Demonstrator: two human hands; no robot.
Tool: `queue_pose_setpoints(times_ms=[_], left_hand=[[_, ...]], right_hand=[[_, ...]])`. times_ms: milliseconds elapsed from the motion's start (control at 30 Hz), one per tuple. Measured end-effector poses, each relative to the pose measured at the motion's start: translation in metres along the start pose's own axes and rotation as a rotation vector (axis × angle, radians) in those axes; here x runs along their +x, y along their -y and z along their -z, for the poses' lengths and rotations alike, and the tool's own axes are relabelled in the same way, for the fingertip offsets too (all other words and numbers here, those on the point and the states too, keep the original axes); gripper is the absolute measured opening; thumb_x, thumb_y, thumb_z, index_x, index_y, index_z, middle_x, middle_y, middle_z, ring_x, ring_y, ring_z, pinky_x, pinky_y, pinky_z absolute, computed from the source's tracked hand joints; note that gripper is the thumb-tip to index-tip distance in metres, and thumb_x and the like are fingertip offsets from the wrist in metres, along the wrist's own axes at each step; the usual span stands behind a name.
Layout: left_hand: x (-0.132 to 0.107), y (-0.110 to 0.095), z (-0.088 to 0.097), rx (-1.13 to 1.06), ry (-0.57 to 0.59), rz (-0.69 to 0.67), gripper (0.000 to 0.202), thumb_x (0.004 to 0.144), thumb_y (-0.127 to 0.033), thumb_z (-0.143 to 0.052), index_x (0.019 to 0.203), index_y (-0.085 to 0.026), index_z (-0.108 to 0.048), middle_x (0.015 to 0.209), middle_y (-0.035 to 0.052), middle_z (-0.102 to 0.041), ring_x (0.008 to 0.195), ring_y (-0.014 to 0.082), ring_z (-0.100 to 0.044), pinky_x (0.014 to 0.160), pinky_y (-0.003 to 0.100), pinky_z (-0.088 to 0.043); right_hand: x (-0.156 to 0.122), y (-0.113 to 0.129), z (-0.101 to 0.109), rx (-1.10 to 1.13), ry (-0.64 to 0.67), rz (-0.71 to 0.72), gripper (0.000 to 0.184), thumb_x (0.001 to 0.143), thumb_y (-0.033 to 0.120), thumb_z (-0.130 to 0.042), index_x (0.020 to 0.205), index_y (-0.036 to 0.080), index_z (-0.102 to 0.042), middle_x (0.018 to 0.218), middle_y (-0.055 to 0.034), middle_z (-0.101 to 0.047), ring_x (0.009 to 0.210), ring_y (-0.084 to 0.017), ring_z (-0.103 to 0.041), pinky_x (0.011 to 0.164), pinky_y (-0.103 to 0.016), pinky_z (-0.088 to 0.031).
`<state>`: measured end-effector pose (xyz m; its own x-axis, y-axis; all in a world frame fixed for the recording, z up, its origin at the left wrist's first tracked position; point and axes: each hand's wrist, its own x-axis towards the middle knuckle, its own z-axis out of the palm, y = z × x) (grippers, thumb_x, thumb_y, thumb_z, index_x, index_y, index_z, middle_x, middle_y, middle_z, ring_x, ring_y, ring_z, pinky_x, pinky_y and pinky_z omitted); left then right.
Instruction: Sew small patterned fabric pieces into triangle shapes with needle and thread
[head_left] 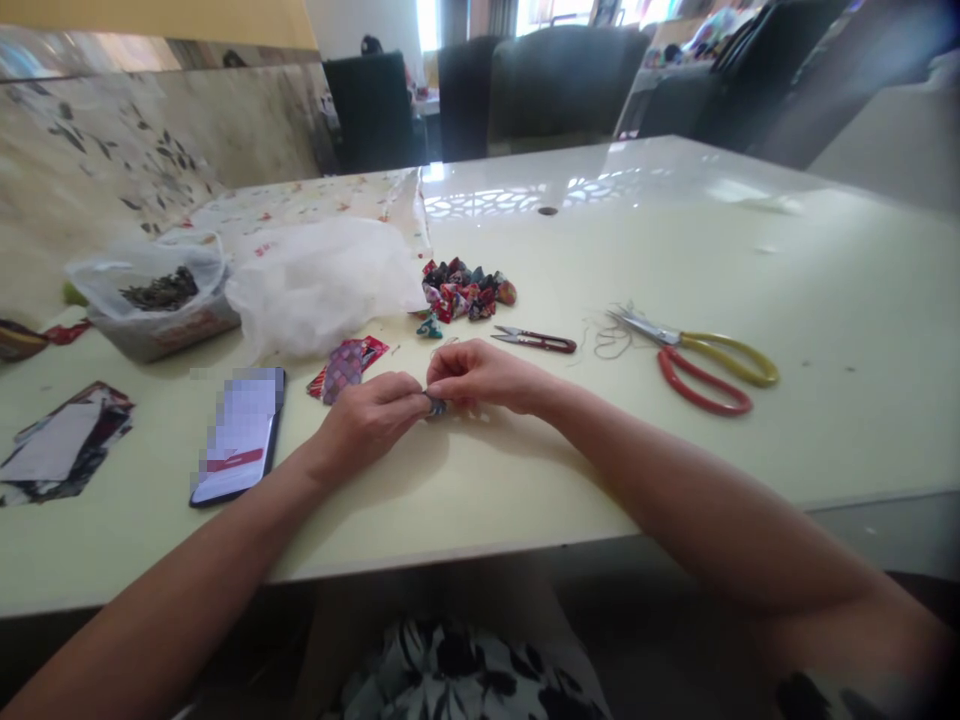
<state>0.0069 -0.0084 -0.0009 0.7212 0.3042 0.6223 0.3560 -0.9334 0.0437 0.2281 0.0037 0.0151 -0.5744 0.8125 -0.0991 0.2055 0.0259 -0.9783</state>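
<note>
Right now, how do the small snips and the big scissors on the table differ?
The small snips are much shorter than the big scissors. The snips have one dark red handle; the scissors have a yellow loop and a red loop. The snips lie nearer the right hand, the scissors farther right beside loose thread. Both lie flat, blades pointing left.

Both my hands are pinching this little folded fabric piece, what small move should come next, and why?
Probably hold the small folded patterned fabric piece in the left hand and reach the right hand to the small dark-red thread snips: they lie just beyond it, nothing between.
</note>
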Motion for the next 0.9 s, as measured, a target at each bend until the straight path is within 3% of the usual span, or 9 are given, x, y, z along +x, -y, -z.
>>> queue_pose_setpoints(times_ms=[167,500,733,900], left_hand=[[0.000,0.000,0.001,-0.028,-0.006,0.013,0.006,0.093,-0.013,-0.062,0.092,-0.017,-0.066,0.086,0.0042,-0.066,0.077,0.0129,-0.064,0.070,0.022,-0.053],[0.002,-0.001,0.002,-0.073,0.040,0.043,0.011,0.095,-0.011,-0.058,0.092,-0.017,-0.066,0.088,0.0037,-0.066,0.079,0.0127,-0.063,0.072,0.023,-0.051],[0.000,-0.002,0.001,-0.058,0.055,0.035,0.013,0.096,-0.011,-0.054,0.091,-0.018,-0.064,0.095,0.0054,-0.065,0.086,0.0154,-0.062,0.078,0.026,-0.052],[0.000,-0.004,0.002,-0.190,0.118,0.061,0.016,0.097,-0.009,-0.049,0.097,-0.017,-0.062,0.103,0.0079,-0.066,0.092,0.0163,-0.062,0.083,0.028,-0.052]], right_hand=[[0.001,-0.002,0.001,-0.096,-0.007,0.046,0.013,0.080,0.024,-0.067,0.085,0.015,-0.060,0.071,0.0010,-0.062,0.056,-0.008,-0.056,0.050,-0.019,-0.045],[0.001,0.005,-0.007,-0.449,-0.143,0.156,0.004,0.077,0.011,-0.061,0.073,0.013,-0.061,0.066,0.0025,-0.058,0.063,-0.008,-0.049,0.062,-0.021,-0.034],[0.000,0.006,-0.017,-0.735,-0.263,0.210,0.010,0.077,0.010,-0.058,0.068,0.015,-0.054,0.064,0.0024,-0.052,0.062,-0.009,-0.040,0.060,-0.024,-0.025],[-0.001,0.008,-0.017,-0.749,-0.251,0.196,0.011,0.077,0.009,-0.058,0.068,0.015,-0.054,0.065,0.0022,-0.052,0.062,-0.009,-0.039,0.060,-0.024,-0.024]])
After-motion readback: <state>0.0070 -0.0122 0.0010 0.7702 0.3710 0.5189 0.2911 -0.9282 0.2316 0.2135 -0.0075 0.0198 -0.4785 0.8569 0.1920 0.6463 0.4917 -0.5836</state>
